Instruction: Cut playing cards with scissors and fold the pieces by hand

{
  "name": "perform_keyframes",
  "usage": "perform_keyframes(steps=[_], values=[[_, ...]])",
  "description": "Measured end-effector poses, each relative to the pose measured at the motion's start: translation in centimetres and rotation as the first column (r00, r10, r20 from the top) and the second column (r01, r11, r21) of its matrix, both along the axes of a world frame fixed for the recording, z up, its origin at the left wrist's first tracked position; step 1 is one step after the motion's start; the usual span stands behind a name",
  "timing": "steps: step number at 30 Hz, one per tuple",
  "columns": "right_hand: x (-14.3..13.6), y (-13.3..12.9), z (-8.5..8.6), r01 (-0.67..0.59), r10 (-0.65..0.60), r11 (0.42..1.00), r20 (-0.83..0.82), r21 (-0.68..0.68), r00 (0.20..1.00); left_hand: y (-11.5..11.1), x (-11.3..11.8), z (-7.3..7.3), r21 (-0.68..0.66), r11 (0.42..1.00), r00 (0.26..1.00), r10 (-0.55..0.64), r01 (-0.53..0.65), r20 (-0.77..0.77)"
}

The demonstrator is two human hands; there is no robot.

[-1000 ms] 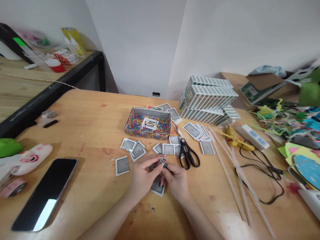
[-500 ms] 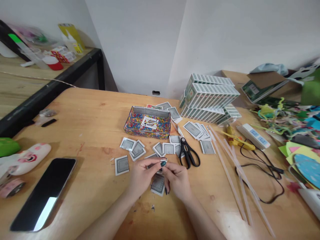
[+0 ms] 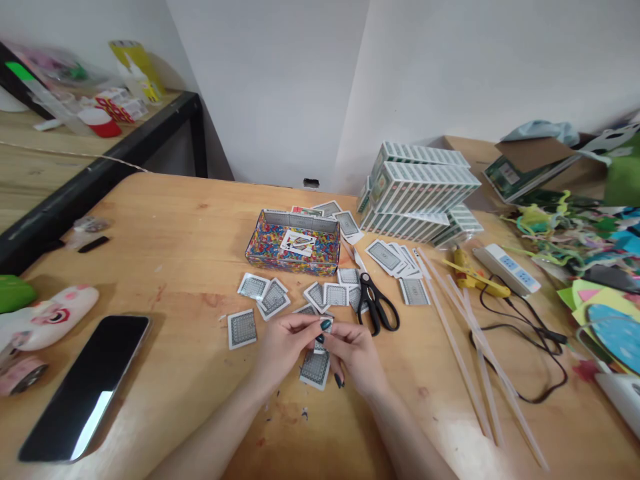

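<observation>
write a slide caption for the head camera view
Left hand and right hand pinch a small card piece, with scattered cards, black-handled scissors and a colourful open box nearby.

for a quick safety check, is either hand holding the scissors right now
No, the scissors lie on the table, while the left hand and right hand hold a small card piece.

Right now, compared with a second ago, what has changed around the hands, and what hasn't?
The right hand's lower fingers moved rightward, uncovering more of the lower card. The held card shows more between the thumbs. Both hands keep hold of it. Scissors, box and phone stayed put.
</observation>
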State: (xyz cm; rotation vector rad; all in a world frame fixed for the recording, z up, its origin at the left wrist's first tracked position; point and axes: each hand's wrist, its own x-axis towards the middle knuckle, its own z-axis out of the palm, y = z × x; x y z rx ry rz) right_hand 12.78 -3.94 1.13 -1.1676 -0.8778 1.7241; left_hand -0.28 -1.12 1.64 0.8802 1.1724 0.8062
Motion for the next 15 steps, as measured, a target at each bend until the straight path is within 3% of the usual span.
perform_keyframes(steps=[8,12,15], values=[[-0.5,0.0,-0.4,-0.026,0.019,0.998,-0.143,-0.051,0.990,0.3,-0.2,-0.4,-0.017,0.990,0.985,0.140,-0.139,0.102],[-0.2,0.2,-0.7,0.100,-0.113,0.992,-0.203,-0.076,0.973,0.7,-0.5,-0.5,0.037,0.983,0.980,0.176,-0.180,0.095],[0.1,0.4,-0.6,0.172,-0.185,0.982,-0.224,-0.076,0.957,1.0,-1.0,-0.5,0.137,0.983,0.993,0.117,-0.120,0.033]])
